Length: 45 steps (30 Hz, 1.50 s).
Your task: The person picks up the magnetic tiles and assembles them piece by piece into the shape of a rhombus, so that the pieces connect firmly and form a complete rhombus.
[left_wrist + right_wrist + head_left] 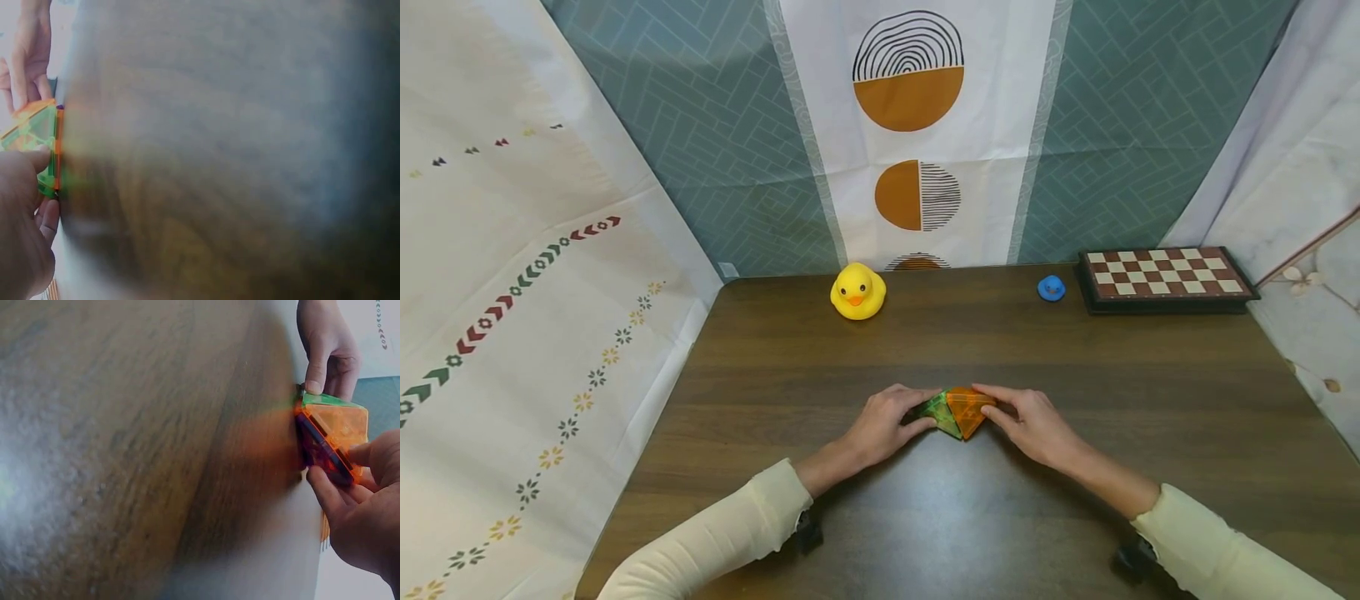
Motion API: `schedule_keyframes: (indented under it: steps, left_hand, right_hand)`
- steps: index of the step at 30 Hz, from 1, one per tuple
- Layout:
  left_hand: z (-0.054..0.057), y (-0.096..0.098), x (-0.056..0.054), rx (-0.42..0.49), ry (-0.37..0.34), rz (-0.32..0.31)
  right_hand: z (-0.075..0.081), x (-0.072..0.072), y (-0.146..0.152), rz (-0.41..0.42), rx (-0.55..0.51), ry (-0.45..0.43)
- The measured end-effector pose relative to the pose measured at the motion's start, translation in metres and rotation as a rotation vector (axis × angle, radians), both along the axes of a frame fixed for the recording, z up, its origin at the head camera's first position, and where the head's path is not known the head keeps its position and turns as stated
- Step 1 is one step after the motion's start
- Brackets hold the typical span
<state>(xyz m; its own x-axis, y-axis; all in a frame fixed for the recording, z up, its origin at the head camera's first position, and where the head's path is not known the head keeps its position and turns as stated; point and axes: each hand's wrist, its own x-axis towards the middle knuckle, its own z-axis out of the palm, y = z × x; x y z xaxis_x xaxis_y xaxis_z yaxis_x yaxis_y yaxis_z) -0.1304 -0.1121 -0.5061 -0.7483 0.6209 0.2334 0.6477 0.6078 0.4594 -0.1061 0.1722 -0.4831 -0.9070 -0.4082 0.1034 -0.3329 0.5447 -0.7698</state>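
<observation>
In the head view a small peaked build of translucent magnetic tiles stands on the wooden table, a green tile (944, 417) on its left and an orange tile (967, 407) on its right. My left hand (882, 425) holds the green side between thumb and fingers. On the opposite side, my right hand (1036, 427) grips the orange part, its thumb on the near face. A purple tile (320, 453) shows low on the build in the right wrist view, close to the right fingertips. Part of the build is hidden behind my left hand in the left wrist view.
At the back of the table (760, 358) sits a yellow rubber duck (858, 293). Farther right are a small blue duck (1051, 288) and a checkered board box (1167, 280). Patterned cloths hang behind and along both sides.
</observation>
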Motion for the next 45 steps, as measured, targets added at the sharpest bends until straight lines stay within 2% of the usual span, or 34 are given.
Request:
schedule_keyframes:
  steps: [6,10,17,21,27,33,37,45]
  left_hand:
    - [0.001,0.000,-0.001,-0.015,0.010,-0.021]
    - [0.000,0.002,-0.001,-0.007,0.004,-0.016]
    - [-0.001,0.009,0.000,-0.005,0.000,0.047]
    - [-0.001,0.013,0.001,-0.015,0.004,0.075]
    - [0.003,0.010,0.000,-0.033,0.005,0.058]
    - [0.008,-0.001,-0.004,0.000,0.011,0.035]
    - [0.006,-0.008,-0.005,0.023,0.016,0.029]
    - [0.002,-0.012,-0.007,0.040,0.041,0.032]
  right_hand:
    - [0.000,-0.001,0.000,0.058,-0.053,-0.050]
    - [-0.001,-0.002,-0.002,0.079,-0.043,-0.053]
    - [-0.001,-0.003,-0.005,0.045,0.021,-0.007]
    - [-0.002,-0.006,-0.004,0.040,0.021,-0.003]
    - [0.001,-0.010,0.002,0.039,-0.033,-0.025]
    - [0.006,-0.009,0.013,-0.030,-0.039,-0.003]
    - [0.006,-0.007,0.016,-0.085,-0.001,0.063]
    - [0.003,-0.006,0.017,-0.157,-0.018,0.140]
